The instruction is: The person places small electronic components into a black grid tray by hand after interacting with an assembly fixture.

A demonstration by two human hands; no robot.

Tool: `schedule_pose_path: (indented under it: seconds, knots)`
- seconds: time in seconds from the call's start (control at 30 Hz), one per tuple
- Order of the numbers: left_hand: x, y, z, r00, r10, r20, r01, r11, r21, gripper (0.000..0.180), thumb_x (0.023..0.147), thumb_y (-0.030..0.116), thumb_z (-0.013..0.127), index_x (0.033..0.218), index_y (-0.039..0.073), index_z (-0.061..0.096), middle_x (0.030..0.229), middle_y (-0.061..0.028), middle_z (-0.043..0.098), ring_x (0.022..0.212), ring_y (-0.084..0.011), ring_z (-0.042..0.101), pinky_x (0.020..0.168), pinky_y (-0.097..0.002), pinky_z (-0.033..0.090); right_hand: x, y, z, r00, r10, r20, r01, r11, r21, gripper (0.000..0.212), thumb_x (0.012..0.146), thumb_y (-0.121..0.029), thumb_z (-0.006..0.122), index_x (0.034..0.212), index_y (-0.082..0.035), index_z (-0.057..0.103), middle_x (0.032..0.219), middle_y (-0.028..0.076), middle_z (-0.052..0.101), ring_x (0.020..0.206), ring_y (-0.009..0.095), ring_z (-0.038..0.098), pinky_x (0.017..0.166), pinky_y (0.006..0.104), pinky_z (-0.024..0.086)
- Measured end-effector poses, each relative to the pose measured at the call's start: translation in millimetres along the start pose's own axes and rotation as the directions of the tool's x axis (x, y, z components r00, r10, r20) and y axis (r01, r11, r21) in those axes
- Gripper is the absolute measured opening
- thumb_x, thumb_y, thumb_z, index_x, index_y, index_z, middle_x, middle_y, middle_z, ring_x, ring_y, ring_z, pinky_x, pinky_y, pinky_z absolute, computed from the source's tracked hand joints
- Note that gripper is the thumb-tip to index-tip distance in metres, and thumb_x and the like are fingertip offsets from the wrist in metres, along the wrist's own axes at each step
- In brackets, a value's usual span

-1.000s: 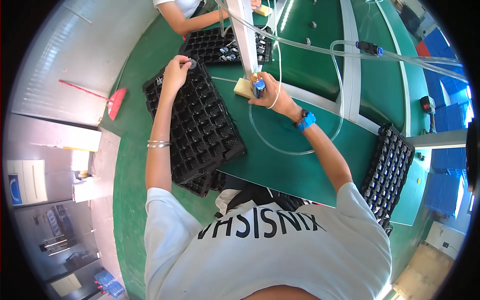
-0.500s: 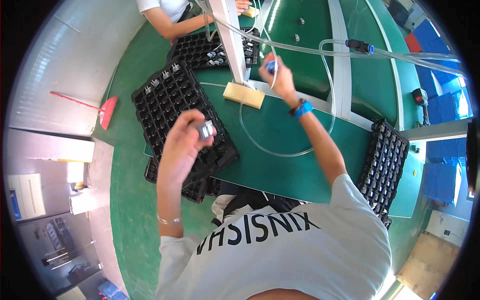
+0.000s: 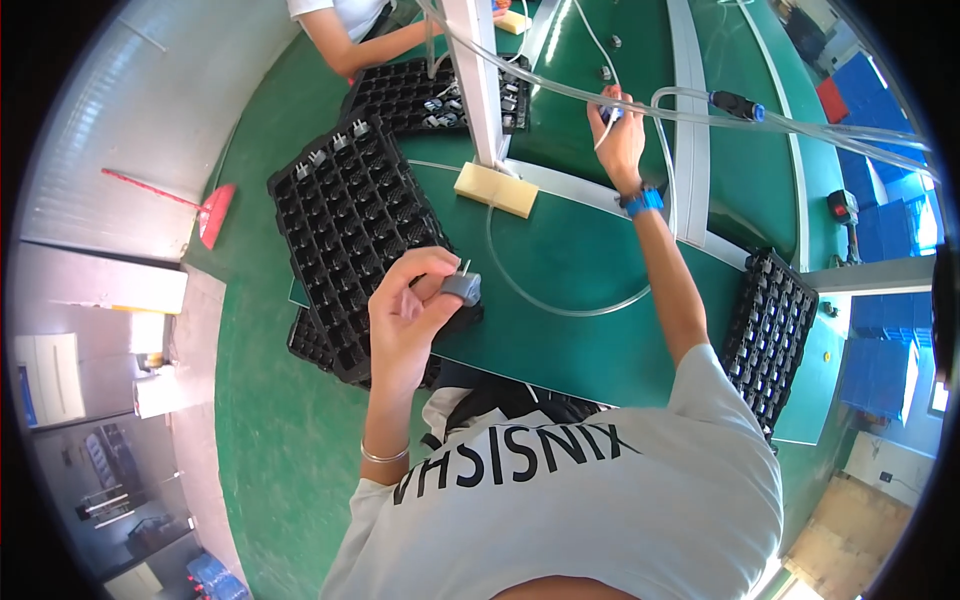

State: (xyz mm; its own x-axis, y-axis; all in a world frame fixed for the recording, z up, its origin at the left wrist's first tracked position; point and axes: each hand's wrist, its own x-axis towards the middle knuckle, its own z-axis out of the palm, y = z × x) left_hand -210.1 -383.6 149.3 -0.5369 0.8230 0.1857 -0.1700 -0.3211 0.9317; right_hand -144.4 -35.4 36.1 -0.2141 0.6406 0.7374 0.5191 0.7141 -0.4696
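My left hand (image 3: 408, 310) pinches a small grey plug adapter (image 3: 461, 289) between thumb and fingers, with a metal prong pointing up. It hovers at the near right corner of a black compartment tray (image 3: 350, 210), whose far row holds several plug adapters with their prongs up. Farther off, my right hand (image 3: 618, 140) is stretched out over the green belt, closed around a small blue tool (image 3: 612, 114) with a pale tube running from it. The fingers hide most of that tool. Just beyond it lies a small grey piece (image 3: 605, 73) on the belt.
A yellow sponge block (image 3: 496, 190) lies beside a white post (image 3: 474, 90). Clear hoses (image 3: 590, 98) cross above the belt. A second black tray (image 3: 410, 90) stands near a co-worker's arm (image 3: 350, 50); another filled tray (image 3: 768, 335) is at right. A power tool (image 3: 843, 210) rests far right.
My left hand has moved right and nearer to me with the plug adapter, turning it so a prong shows. My right hand has reached right and farther out with the blue tool.
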Motion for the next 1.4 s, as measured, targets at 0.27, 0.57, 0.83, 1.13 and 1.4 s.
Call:
schedule_pose_path:
  seconds: [0.27,0.57,0.83,1.13,1.4]
  knots:
    - [7.5,-6.3,12.7,0.987,0.154,0.035,-0.157,0.977,0.146,0.027,0.074,-0.015,0.060,0.099,-0.005,0.057,0.098,-0.0078,0.052,0.088,-0.0164,0.060,0.082,-0.0269,0.050,-53.8,-144.4,-106.7,0.274,-0.229,0.934,-0.950,-0.215,0.226,0.040,0.082,-0.037,0.054,0.105,-0.003,0.051,0.094,0.006,0.058,0.083,0.013,0.056,0.073,0.0244,0.045]
    - [4.4,-8.7,15.7,0.985,0.163,0.047,-0.169,0.971,0.168,0.025,0.074,-0.016,0.060,0.097,-0.006,0.058,0.099,-0.0085,0.050,0.089,-0.0167,0.060,0.081,-0.0262,0.052,-55.9,-161.7,-134.8,0.229,-0.215,0.949,-0.973,-0.074,0.218,0.043,0.083,-0.036,0.050,0.109,-0.002,0.050,0.095,0.006,0.057,0.084,0.013,0.057,0.074,0.0268,0.045]
    - [-2.7,-9.8,26.0,0.962,0.269,-0.047,-0.223,0.873,0.433,0.038,0.071,-0.009,0.067,0.106,-0.001,0.054,0.100,-0.0084,0.054,0.090,-0.0168,0.059,0.080,-0.0275,0.049,-59.1,-160.1,-137.3,0.306,-0.272,0.912,-0.950,-0.030,0.310,0.045,0.086,-0.038,0.049,0.111,-0.002,0.049,0.098,0.006,0.056,0.089,0.012,0.056,0.076,0.0254,0.045]
    - [102.7,12.1,-121.3,0.947,0.319,0.034,-0.121,0.259,0.958,0.023,0.079,0.004,0.060,0.102,0.004,0.058,0.094,-0.0097,0.061,0.086,-0.0211,0.060,0.078,-0.0300,0.046,-71.8,-80.6,-8.9,0.878,-0.259,0.402,-0.090,0.736,0.671,0.024,0.082,-0.017,0.059,0.096,-0.001,0.048,0.081,0.008,0.059,0.070,0.021,0.059,0.067,0.0319,0.047]
    - [141.5,5.7,-198.9,0.958,0.288,0.001,0.070,-0.234,0.970,0.018,0.077,0.007,0.062,0.095,0.006,0.059,0.093,-0.0080,0.061,0.086,-0.0259,0.059,0.076,-0.0360,0.047,-71.7,-95.4,-15.5,0.774,-0.186,0.606,-0.103,0.906,0.410,0.027,0.080,-0.020,0.060,0.101,-0.009,0.047,0.072,0.020,0.059,0.061,0.040,0.057,0.053,0.0443,0.044]
